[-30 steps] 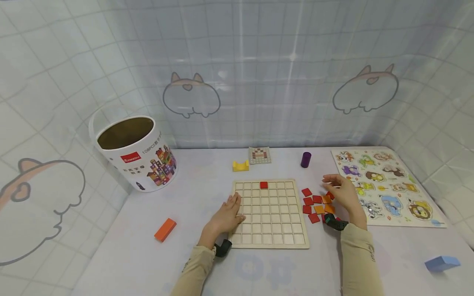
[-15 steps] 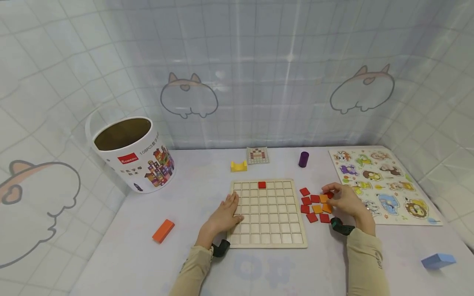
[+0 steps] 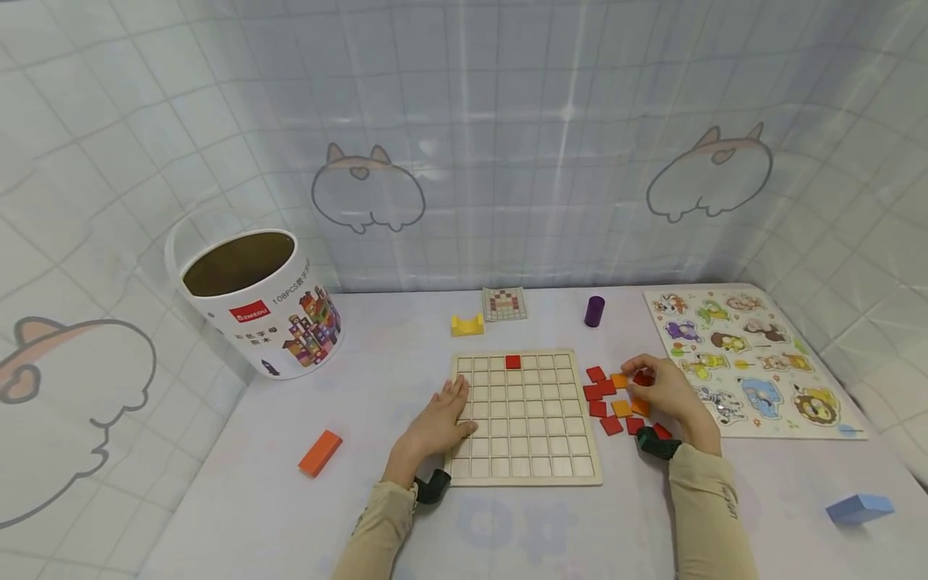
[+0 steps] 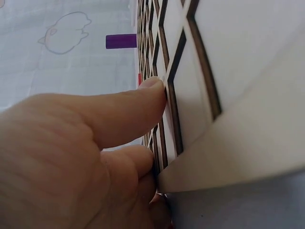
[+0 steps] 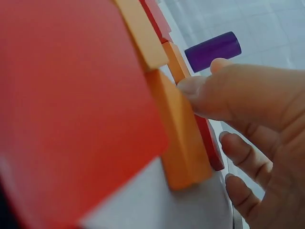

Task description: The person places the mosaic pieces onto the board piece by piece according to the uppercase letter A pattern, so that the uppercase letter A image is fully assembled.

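My left hand (image 3: 438, 423) lies with straight fingers on the left edge of a wooden grid board (image 3: 525, 419). In the left wrist view, the left thumb (image 4: 128, 112) presses along its ridges. A single red tile (image 3: 513, 362) sits in the board's far row. To the right, my right hand (image 3: 670, 395) reaches into loose red and orange tiles. Its thumb and index finger pinch at the edges of a small orange tile (image 3: 619, 380). In the right wrist view, the thumb (image 5: 205, 93) meets that orange tile (image 5: 175, 62), and another orange tile (image 5: 183, 143) lies nearer.
A purple cylinder (image 3: 594, 312), a pattern card (image 3: 503, 304) and a yellow block (image 3: 467, 325) stand behind the board. An animal puzzle (image 3: 779, 431) lies right. A white bucket (image 3: 250, 322) and orange block (image 3: 320, 453) are left; a blue block (image 3: 860, 509) stands front right.
The right hand has come down toward me into the tiles, then shifted left. The orange tile at its fingertips and a neighbouring red tile have slid left. The left hand stays on the board.
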A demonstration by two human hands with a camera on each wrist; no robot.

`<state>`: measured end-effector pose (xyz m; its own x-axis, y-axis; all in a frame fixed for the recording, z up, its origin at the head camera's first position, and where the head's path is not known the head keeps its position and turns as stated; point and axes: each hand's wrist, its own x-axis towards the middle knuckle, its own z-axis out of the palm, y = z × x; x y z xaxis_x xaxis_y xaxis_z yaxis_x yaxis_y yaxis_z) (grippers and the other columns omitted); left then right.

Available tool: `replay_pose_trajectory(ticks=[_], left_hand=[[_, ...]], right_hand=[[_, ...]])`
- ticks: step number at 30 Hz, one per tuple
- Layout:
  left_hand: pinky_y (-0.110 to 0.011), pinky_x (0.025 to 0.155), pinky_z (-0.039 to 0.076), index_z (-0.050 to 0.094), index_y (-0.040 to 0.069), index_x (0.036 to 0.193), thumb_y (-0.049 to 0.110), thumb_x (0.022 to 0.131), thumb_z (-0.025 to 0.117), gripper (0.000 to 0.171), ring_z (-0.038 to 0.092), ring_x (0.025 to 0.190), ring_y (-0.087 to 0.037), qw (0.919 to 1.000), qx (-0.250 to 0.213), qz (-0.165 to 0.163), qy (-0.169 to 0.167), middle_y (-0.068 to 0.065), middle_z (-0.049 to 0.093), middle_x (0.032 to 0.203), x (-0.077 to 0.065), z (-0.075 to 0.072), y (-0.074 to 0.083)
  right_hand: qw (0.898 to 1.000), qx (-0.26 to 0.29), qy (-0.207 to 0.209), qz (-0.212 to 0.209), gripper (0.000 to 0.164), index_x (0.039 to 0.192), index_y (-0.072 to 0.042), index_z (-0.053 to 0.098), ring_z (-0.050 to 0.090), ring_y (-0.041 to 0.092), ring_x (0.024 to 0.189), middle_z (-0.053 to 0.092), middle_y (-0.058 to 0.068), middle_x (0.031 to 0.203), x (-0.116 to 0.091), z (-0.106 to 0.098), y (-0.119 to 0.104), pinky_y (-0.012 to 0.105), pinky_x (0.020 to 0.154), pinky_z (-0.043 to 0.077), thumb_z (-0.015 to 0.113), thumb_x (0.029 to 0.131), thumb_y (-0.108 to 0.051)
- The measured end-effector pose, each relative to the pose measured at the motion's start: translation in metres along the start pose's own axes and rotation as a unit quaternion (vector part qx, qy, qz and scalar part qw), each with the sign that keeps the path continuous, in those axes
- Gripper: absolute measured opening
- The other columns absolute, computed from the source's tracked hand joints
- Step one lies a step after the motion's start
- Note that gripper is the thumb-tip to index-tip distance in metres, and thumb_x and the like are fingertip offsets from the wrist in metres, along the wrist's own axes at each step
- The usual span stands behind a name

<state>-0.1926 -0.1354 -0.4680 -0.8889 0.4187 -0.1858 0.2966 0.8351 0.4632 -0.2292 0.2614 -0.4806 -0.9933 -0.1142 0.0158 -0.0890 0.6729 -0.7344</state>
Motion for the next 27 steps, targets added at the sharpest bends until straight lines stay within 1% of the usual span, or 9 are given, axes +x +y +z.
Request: replay_pose_trajectory(ticks=[2,5,8,11,16,19,22,27], left_hand=[[-0.051,0.122,0.015,0.02,-0.004,0.152,0.028,0.098,0.054,0.071,0.009,0.151,-0.036,1.0,-0.003,-0.002,-0.002,-0.018,0.011,0.162,-0.001,-0.001,0.001],[-0.051,0.122,0.015,0.019,-0.004,0.152,0.028,0.099,0.052,0.07,0.009,0.151,-0.036,1.0,-0.004,-0.002,-0.001,-0.018,0.011,0.162,-0.002,-0.001,0.002],[-0.052,0.122,0.015,0.019,-0.004,0.152,0.024,0.101,0.047,0.065,0.009,0.151,-0.036,1.0,0.0,0.0,0.003,-0.018,0.012,0.162,-0.002,-0.001,0.001],[-0.054,0.121,0.016,0.02,-0.005,0.152,0.019,0.102,0.045,0.061,0.011,0.15,-0.037,1.0,0.004,0.004,0.008,-0.018,0.014,0.162,-0.001,0.0,-0.001],[-0.055,0.12,0.018,0.022,-0.006,0.151,0.016,0.102,0.045,0.059,0.013,0.15,-0.038,0.9997,0.016,0.008,0.015,-0.019,0.015,0.162,-0.001,0.003,-0.002],[-0.055,0.119,0.019,0.022,-0.006,0.151,0.015,0.102,0.045,0.058,0.014,0.15,-0.038,0.9995,0.023,0.011,0.019,-0.019,0.015,0.161,-0.001,0.004,-0.002],[-0.056,0.119,0.021,0.023,-0.007,0.15,0.014,0.101,0.045,0.058,0.014,0.149,-0.039,0.9993,0.028,0.013,0.021,-0.02,0.016,0.161,-0.001,0.004,-0.001],[-0.056,0.119,0.021,0.023,-0.007,0.15,0.015,0.102,0.045,0.058,0.014,0.149,-0.039,0.9992,0.03,0.013,0.022,-0.02,0.015,0.161,0.0,0.004,-0.001]], right_hand=[[1.0,-0.003,-0.004,0.001,0.023,0.107,-0.004,0.066,0.05,0.023,0.086,0.065,0.014,0.1,0.0,0.001,0.0,0.024,0.073,0.043,0.068,0.084,-0.004],[1.0,-0.005,-0.006,0.004,0.023,0.107,-0.004,0.065,0.05,0.022,0.085,0.063,0.014,0.098,-0.001,0.002,0.0,0.024,0.07,0.044,0.068,0.084,-0.006],[1.0,-0.012,0.001,0.006,0.022,0.106,-0.004,0.065,0.05,0.023,0.083,0.062,0.014,0.095,-0.001,0.003,-0.001,0.024,0.067,0.045,0.069,0.084,-0.007],[1.0,-0.023,0.011,0.008,0.021,0.104,-0.003,0.066,0.05,0.023,0.083,0.063,0.014,0.096,-0.002,0.004,-0.002,0.024,0.068,0.044,0.071,0.084,-0.009],[0.999,-0.034,0.025,0.013,0.021,0.103,-0.001,0.067,0.05,0.023,0.08,0.063,0.014,0.094,0.0,0.007,-0.004,0.024,0.066,0.044,0.072,0.085,-0.011],[0.999,-0.033,0.034,0.013,0.022,0.103,0.0,0.067,0.05,0.023,0.08,0.064,0.015,0.094,0.002,0.007,-0.004,0.024,0.064,0.043,0.072,0.085,-0.013],[0.999,-0.03,0.039,0.02,0.023,0.104,-0.001,0.067,0.051,0.023,0.082,0.064,0.016,0.097,0.003,0.007,-0.005,0.023,0.065,0.044,0.072,0.085,-0.014],[0.998,-0.027,0.049,0.017,0.024,0.106,0.0,0.066,0.051,0.024,0.081,0.063,0.016,0.096,0.005,0.007,-0.01,0.023,0.062,0.043,0.072,0.086,-0.013]])
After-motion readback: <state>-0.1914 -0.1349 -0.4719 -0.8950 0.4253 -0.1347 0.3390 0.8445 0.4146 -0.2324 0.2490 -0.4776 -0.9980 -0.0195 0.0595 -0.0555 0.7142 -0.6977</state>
